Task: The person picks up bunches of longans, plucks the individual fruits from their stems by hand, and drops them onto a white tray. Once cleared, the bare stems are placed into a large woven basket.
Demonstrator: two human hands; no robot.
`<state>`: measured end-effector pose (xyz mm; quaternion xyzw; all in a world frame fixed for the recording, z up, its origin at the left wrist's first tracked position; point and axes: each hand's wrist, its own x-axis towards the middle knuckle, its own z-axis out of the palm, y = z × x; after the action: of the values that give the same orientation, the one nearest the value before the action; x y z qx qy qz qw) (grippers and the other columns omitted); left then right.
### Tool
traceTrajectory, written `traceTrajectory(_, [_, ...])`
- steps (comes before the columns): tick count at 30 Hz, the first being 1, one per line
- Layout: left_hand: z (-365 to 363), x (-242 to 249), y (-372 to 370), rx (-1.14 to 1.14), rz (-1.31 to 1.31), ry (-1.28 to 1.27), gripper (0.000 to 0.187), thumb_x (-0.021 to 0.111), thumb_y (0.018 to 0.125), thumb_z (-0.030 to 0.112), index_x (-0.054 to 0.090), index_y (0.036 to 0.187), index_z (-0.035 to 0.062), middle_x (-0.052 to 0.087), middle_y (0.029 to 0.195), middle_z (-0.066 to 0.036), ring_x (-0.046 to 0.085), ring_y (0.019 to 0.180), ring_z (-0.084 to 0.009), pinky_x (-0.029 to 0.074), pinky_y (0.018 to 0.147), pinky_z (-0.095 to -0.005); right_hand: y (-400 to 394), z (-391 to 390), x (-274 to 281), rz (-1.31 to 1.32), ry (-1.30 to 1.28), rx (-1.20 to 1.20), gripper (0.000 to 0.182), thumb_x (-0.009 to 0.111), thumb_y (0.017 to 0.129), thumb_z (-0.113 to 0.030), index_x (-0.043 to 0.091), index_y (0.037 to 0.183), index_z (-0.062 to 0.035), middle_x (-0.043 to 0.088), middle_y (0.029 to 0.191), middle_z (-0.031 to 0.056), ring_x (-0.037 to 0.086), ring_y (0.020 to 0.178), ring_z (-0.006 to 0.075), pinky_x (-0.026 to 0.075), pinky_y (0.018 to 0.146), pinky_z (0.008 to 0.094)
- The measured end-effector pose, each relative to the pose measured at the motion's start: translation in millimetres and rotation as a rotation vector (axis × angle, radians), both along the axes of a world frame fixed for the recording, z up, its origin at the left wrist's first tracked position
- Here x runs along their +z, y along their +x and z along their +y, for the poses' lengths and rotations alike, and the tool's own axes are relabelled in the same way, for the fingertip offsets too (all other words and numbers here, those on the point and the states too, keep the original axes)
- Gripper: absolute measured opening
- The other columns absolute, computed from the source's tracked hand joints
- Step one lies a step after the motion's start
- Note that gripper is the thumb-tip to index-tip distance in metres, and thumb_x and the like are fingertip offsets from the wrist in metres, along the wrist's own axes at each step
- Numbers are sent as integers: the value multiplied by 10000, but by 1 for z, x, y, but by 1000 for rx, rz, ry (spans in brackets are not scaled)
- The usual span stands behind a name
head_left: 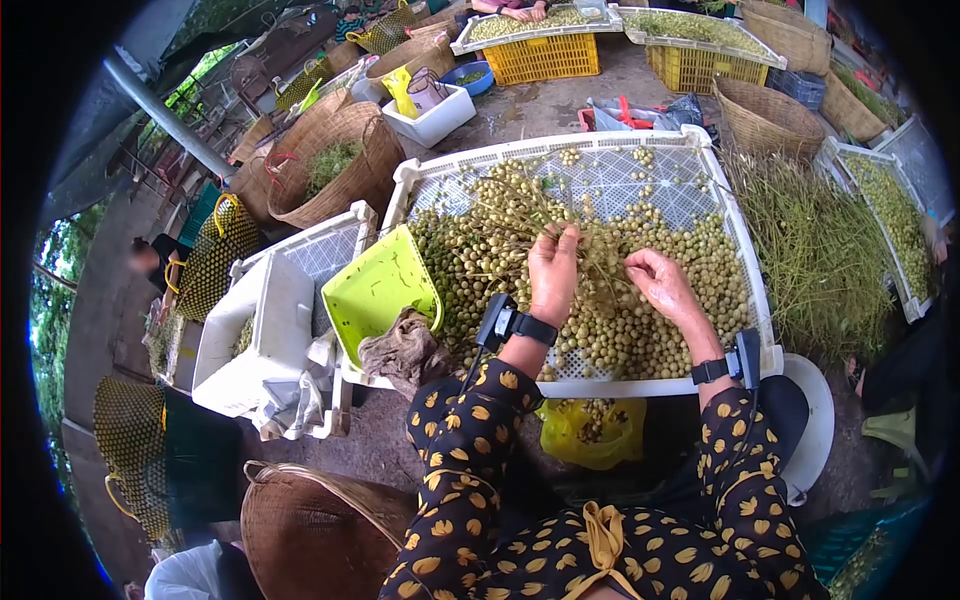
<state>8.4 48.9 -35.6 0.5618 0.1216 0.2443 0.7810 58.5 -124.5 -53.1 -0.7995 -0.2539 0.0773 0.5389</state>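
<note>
A white mesh tray (588, 388) in front of me holds many small round yellow-green fruits (690, 300), with thin stems among them. My left hand (553, 272) is closed on a bunch of stems with fruits (510, 205) over the middle of the tray. To its right, my right hand (664, 284) hovers low over the fruits with thumb and fingertips close together; what it holds, if anything, is too small to name. A green basin (375, 290) leans at the tray's left edge beside a brown cloth (403, 352).
Cut stems (820, 250) lie heaped right of the tray. Wicker baskets (345, 165) stand at the left, another (320, 530) at the lower left. A white foam box (270, 320) is left of the basin. Beneath the tray hangs a yellow bag (592, 435). Other people's hands (525, 13) work at a far tray.
</note>
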Motion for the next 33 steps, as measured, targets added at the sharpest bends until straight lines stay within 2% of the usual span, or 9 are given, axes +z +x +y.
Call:
traceTrajectory(3, [5, 17, -4, -93, 8, -155, 113, 529, 913, 184, 533, 941, 75, 620, 828, -57, 633, 697, -183, 492, 581, -247, 0, 2, -6, 41, 31, -29, 147, 553, 855, -112, 601, 962, -24, 641, 849, 70, 595, 753, 158, 467, 684, 280])
traceTrajectory(5, [9, 28, -9, -135, -2, -141, 121, 527, 916, 193, 532, 931, 73, 621, 829, -64, 630, 672, -182, 502, 585, -256, 10, 1, -26, -35, 39, -144, 155, 541, 872, -129, 593, 961, -12, 631, 837, 59, 579, 729, 144, 462, 665, 272])
traceTrajectory(9, [10, 42, -14, -210, -22, -134, 157, 513, 924, 203, 533, 914, 48, 600, 817, -55, 602, 699, -139, 503, 546, -263, 12, -12, -9, 413, 184, -212, 235, 553, 896, -264, 580, 967, -41, 598, 837, 42, 519, 667, 76, 410, 531, 233])
traceTrajectory(13, [5, 35, -12, -331, 41, -76, 158, 523, 916, 189, 550, 917, 33, 621, 842, -84, 609, 693, -142, 508, 567, -254, 1, -7, 18, 517, 485, 9, 393, 585, 859, -379, 570, 1097, -66, 565, 858, 1, 497, 682, 53, 392, 524, 202])
traceTrajectory(16, [0, 31, -12, -393, 99, -22, 150, 530, 910, 159, 561, 945, 17, 618, 855, -69, 601, 752, -128, 514, 573, -259, -18, 1, 42, 374, 376, 162, 361, 584, 872, -314, 559, 1148, -83, 543, 860, -11, 485, 676, 52, 396, 543, 199])
traceTrajectory(17, [-2, 27, -10, -384, 87, -6, 153, 530, 909, 158, 563, 959, 17, 616, 856, -61, 600, 752, -125, 513, 572, -258, -16, 2, 39, 315, 324, 204, 255, 563, 889, -210, 565, 1109, -82, 533, 834, -21, 474, 671, 52, 400, 560, 203])
traceTrajectory(21, [-4, 21, -8, -325, 79, 31, 123, 537, 902, 133, 574, 937, 21, 589, 792, -8, 548, 687, -81, 492, 530, -253, -10, 3, 28, 272, 210, 215, 128, 533, 905, -142, 549, 995, -53, 529, 746, -21, 457, 614, 44, 400, 542, 201])
traceTrajectory(25, [-5, 16, -5, -261, 43, 31, 110, 562, 888, 120, 595, 917, 19, 593, 791, 2, 524, 693, -61, 463, 567, -227, -12, 2, 29, 435, 352, 213, 129, 538, 907, -144, 547, 999, -54, 538, 732, -7, 446, 539, 44, 374, 469, 197])
traceTrajectory(33, [-9, 0, 2, -79, 10, 333, 126, 579, 882, 126, 606, 932, 13, 586, 796, 22, 481, 702, -29, 404, 650, -191, -5, -1, 22, 846, 734, 150, 125, 585, 884, -161, 559, 983, -91, 513, 677, -17, 413, 459, 39, 305, 392, 185])
